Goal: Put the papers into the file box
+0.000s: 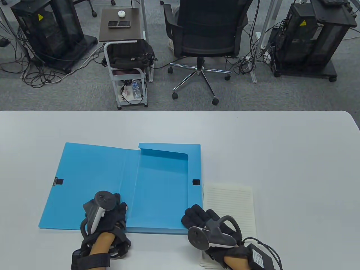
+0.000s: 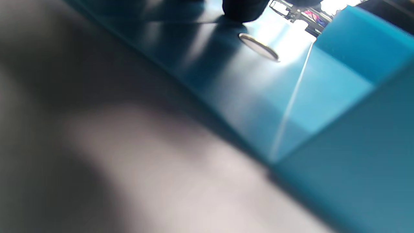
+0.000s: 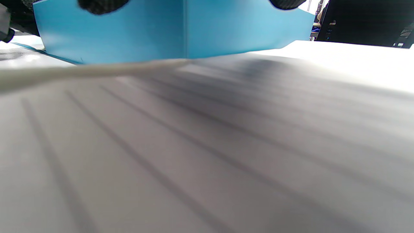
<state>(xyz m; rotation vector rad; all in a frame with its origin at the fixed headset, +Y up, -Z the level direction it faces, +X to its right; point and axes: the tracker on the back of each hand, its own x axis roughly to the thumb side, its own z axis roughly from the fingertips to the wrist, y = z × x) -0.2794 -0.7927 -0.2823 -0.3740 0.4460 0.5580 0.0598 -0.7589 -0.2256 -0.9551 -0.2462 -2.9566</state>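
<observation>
A: Checking papers [image 1: 229, 208] vs fingers — the stack lies flat on the tabletop [image 1: 281, 146], directly under the right hand [image 1: 209, 225], its long axis running away from the person.

B: And the file box [image 1: 163, 185]?

A: Open, tray just left of the right fingers [image 1: 194, 215], lid flap spread further left. Papers sit just beside the tray's right wall, nearly touching.

B: Nearer hand?

A: Right, clearly. It lies palm down over the stack's near left part, fingers spread and pointing toward the box corner, holding nothing that I can see. Right wrist view: lined sheet below, blue wall ahead.

B: Left hand [image 1: 105, 216]?

A: Rests on the lid flap near the fold, fingers pressing flat, no grip. Probably steadying the box for a leftward transfer.
</observation>
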